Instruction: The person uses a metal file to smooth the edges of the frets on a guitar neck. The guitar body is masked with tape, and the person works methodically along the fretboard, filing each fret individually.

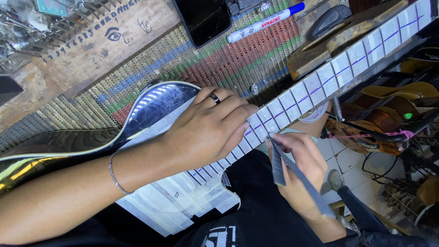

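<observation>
Guitar work is filling the view: a glossy black guitar body with pale edge binding [155, 107] is lying across the bench, its long neck with white masking tape between the frets and a purple line drawn along it [320, 82] running up toward the right. The left hand [208, 128], wearing a dark ring, is pressing flat over the neck where it is joining the body, fingers spread rather than clenched, pinning it down. The right hand [299, 169] is pinching a thin flat grey metal strip, file-like [292, 171], its upper tip touching the edge of the neck just beside the left fingertips.

The strip is looking stiff, light and narrow, so a grip along its length is suiting it. The guitar is looking bulky and rigid; its lacquer seems slick and easy to mar, which may be why white tape sheets [173, 201] are covering the body near the neck. Holding it at the neck joint appears steadiest.

Beyond, a ribbed multicoloured bench mat [219, 59] is lying underneath, with a dark phone [203, 18] and a white marker with a blue cap [265, 20] resting on it. More guitar bodies [402, 114] are crowding below at the right.
</observation>
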